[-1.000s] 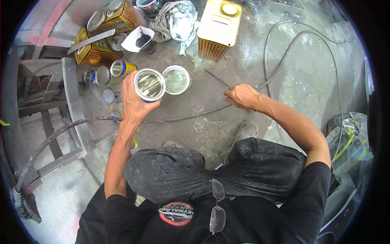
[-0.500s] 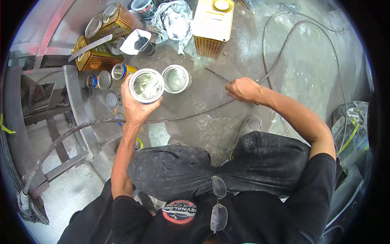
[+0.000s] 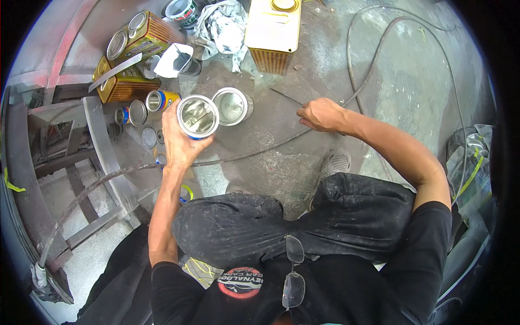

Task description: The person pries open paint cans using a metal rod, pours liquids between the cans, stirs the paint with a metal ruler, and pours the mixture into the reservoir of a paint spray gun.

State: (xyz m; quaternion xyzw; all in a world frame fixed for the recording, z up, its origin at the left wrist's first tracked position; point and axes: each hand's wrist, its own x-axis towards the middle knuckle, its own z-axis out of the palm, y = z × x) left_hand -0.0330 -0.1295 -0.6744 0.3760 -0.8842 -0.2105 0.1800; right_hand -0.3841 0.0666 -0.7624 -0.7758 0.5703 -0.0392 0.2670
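My left hand (image 3: pixel 177 138) is wrapped round an open metal can (image 3: pixel 197 130) with a blue lower edge, held up off the floor. Its shiny inside faces me. Just right of it stands a second open can (image 3: pixel 232 107), pale inside. My right hand (image 3: pixel 319 115) is closed on a thin dark stick (image 3: pixel 285 96), which points up and left, its tip behind the second can's right side. The fingers hide the stick's near end.
Behind stand square tins (image 3: pixel 272 32), a rag (image 3: pixel 222 30) and a cup with a white cover (image 3: pixel 173 59). Small cans (image 3: pixel 157 101) and lids lie at left beside a metal frame (image 3: pixel 105 146). A hose (image 3: pixel 260 151) crosses the floor between my hands and feet.
The view has shifted slightly. The can in my left hand has tipped a little and come a bit closer to the second can. My right hand keeps its hold on the stick.
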